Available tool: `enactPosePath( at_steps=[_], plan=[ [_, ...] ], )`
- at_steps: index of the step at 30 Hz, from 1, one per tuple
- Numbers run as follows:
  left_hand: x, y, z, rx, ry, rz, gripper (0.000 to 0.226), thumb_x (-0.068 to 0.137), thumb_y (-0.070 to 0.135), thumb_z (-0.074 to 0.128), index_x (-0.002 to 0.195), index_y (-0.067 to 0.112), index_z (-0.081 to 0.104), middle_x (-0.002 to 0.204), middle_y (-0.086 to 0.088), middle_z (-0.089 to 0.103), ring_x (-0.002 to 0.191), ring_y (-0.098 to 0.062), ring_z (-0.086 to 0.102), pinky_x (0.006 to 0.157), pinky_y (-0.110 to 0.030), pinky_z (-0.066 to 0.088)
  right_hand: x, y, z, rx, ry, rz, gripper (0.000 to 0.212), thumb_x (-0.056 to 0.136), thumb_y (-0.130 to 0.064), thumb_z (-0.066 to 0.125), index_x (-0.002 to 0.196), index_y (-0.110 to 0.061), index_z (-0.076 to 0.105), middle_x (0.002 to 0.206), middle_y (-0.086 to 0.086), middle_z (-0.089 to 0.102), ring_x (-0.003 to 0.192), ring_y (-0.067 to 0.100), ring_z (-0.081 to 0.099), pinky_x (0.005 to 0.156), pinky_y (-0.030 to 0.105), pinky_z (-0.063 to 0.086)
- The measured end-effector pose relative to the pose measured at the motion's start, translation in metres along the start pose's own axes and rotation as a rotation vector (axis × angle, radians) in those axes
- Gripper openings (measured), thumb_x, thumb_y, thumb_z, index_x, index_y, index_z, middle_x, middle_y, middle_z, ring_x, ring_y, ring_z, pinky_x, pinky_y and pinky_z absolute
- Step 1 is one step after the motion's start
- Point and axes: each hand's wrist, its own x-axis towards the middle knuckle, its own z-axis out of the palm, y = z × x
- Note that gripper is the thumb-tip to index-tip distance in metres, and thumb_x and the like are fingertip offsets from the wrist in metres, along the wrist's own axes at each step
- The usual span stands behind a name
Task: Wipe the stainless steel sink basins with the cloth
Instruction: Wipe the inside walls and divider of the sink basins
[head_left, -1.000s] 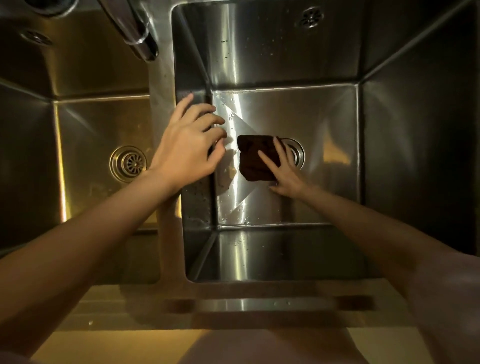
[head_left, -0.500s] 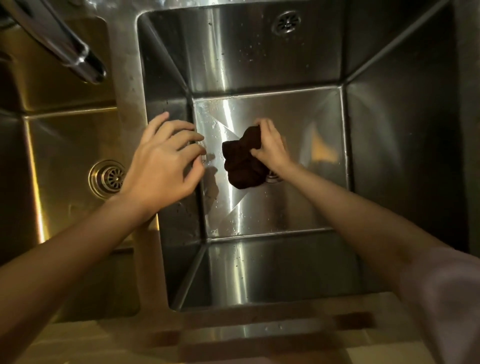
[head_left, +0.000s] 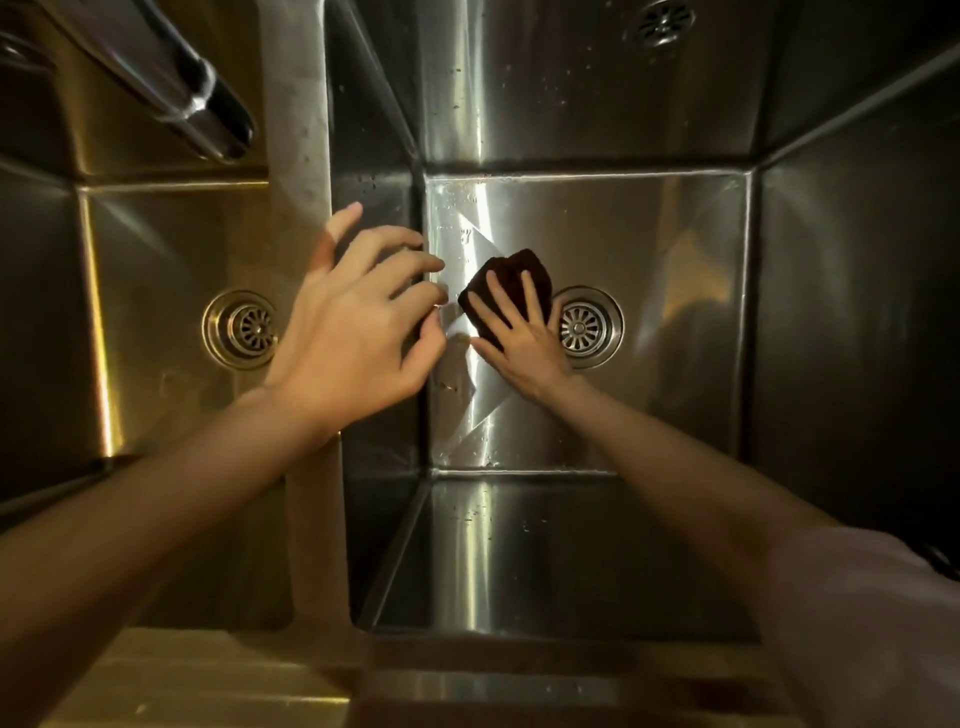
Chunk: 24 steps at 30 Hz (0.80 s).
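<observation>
A dark brown cloth (head_left: 511, 273) lies bunched on the floor of the right stainless steel basin (head_left: 675, 249), just left of its round drain (head_left: 584, 327). My right hand (head_left: 524, 338) presses down on the cloth with straight, spread fingers. My left hand (head_left: 358, 322) rests over the steel divider (head_left: 298, 156) between the two basins, fingers loosely bent and holding nothing. The left basin (head_left: 145, 249) with its own drain (head_left: 241, 328) lies beside it.
A chrome faucet spout (head_left: 202, 109) reaches over the left basin at the top left. An overflow hole (head_left: 660, 21) sits high on the right basin's back wall. The counter edge (head_left: 208, 686) runs along the bottom.
My right hand went from gripping the bunched cloth over the drain to pressing it flat, further left, so the drain now shows. My left hand stayed on the divider.
</observation>
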Motion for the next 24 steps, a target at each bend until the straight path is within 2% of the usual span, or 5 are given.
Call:
enactPosePath(
  at_steps=[3,8,12,18,24],
  plan=[
    [-0.001,0.000,0.000,0.007,0.006,-0.008,0.026,0.092,0.020,0.052,0.093,0.007,0.075,0.108,-0.009,0.071,0.116,-0.029,0.059,0.113,-0.052,0.026,0.005,-0.001,0.004,-0.178,0.005,-0.128,0.050,0.100,-0.051,0.028,0.149,-0.039,0.025,0.162,-0.006,0.008,0.147,0.040,-0.001,0.111,0.068,0.008],
    [-0.001,-0.001,0.003,-0.015,0.015,-0.008,0.024,0.090,0.019,0.054,0.089,0.007,0.075,0.108,-0.008,0.071,0.115,-0.030,0.059,0.113,-0.055,0.025,0.031,-0.002,0.001,-0.213,0.012,-0.173,0.042,0.098,-0.048,0.034,0.137,-0.040,0.047,0.160,-0.005,0.018,0.147,0.040,0.008,0.113,0.063,0.008],
    [-0.001,-0.003,0.005,-0.023,0.016,-0.017,0.024,0.091,0.019,0.054,0.090,0.008,0.075,0.108,-0.008,0.071,0.116,-0.030,0.058,0.113,-0.056,0.024,0.060,0.008,-0.015,-0.151,0.017,-0.094,0.039,0.095,-0.049,0.040,0.133,-0.048,0.047,0.161,0.008,0.006,0.148,0.036,0.001,0.115,0.062,0.008],
    [0.000,-0.003,0.004,-0.012,0.009,-0.015,0.025,0.091,0.019,0.053,0.089,0.007,0.075,0.107,-0.008,0.071,0.115,-0.029,0.058,0.113,-0.055,0.025,0.051,0.011,-0.013,-0.066,0.009,0.002,0.044,0.097,-0.057,0.023,0.138,-0.051,0.036,0.161,0.001,0.014,0.149,0.028,-0.001,0.114,0.062,0.004],
    [0.001,-0.001,0.002,0.007,0.000,-0.026,0.025,0.090,0.019,0.053,0.088,0.007,0.074,0.107,-0.007,0.071,0.115,-0.029,0.058,0.112,-0.057,0.026,0.011,0.016,-0.002,-0.126,-0.002,-0.108,0.060,0.097,-0.047,0.040,0.151,-0.031,0.021,0.157,0.001,0.027,0.148,0.027,0.016,0.113,0.057,0.021]
  ],
)
